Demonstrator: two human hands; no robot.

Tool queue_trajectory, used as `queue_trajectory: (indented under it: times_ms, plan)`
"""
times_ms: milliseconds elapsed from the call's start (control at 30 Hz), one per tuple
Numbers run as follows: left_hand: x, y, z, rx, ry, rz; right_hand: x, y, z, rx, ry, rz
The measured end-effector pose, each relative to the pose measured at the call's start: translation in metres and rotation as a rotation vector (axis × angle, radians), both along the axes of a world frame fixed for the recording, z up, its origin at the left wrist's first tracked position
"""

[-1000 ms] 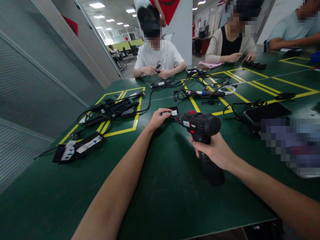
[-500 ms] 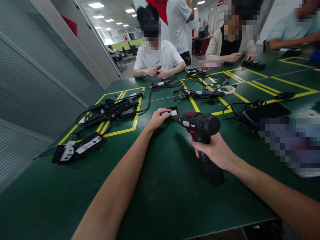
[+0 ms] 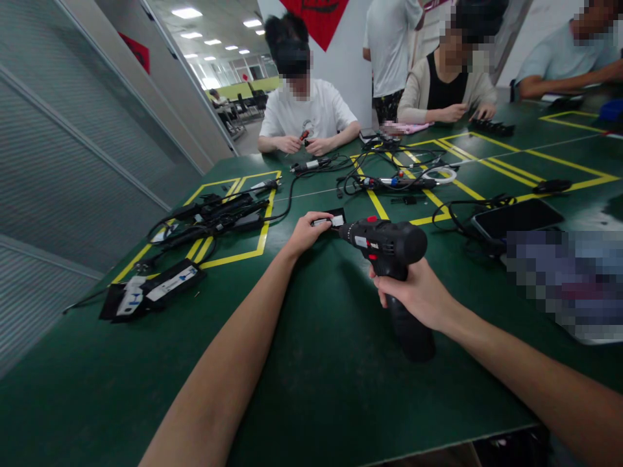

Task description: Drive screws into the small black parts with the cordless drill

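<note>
My right hand (image 3: 413,292) is wrapped round the handle of a black cordless drill (image 3: 384,240) with red details. The drill's chuck points left and away from me, and its tip meets the near edge of a small black piece with a white label (image 3: 337,220). My left hand (image 3: 310,233) grips that piece from the left on the green table, fingers across its top. The fingers partly cover it, and the exact contact of the drill tip is too small to make out.
Black cables and adapters (image 3: 214,217) lie in a heap at left, with black label-bearing pieces (image 3: 163,288) nearer. Tools with cables (image 3: 399,181) lie beyond my hands. A phone (image 3: 518,224) lies at right. Co-workers sit across the green table (image 3: 316,389); one holds a red-handled tool (image 3: 304,135).
My hands, the drill and the labelled piece stay almost in place. In the background, a standing person in white has moved to the right.
</note>
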State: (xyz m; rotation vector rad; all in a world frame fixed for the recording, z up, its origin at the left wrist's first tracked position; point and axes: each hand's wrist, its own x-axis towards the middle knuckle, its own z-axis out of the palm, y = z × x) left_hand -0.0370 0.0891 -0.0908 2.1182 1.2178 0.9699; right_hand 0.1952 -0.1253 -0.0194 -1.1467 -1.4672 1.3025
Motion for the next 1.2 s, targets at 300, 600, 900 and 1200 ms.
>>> queue_trajectory:
  times_ms: [300,600,900,1200]
  plan:
    - [-0.0006,0.0000,0.0004,0.000,0.014,-0.004,0.0001,0.0003,-0.0007,0.009,0.008,0.001]
    - [-0.0012,-0.0009,0.0013,-0.010,0.030,-0.004,-0.0004,0.0005,-0.0001,0.005,0.001,-0.002]
    - [-0.0017,-0.0002,0.0008,-0.002,0.045,-0.012,-0.0017,-0.0004,-0.0003,-0.003,0.019,-0.016]
    - [-0.0024,0.0002,0.0001,0.001,0.020,-0.023,-0.0013,-0.0004,-0.0015,-0.003,0.007,-0.013]
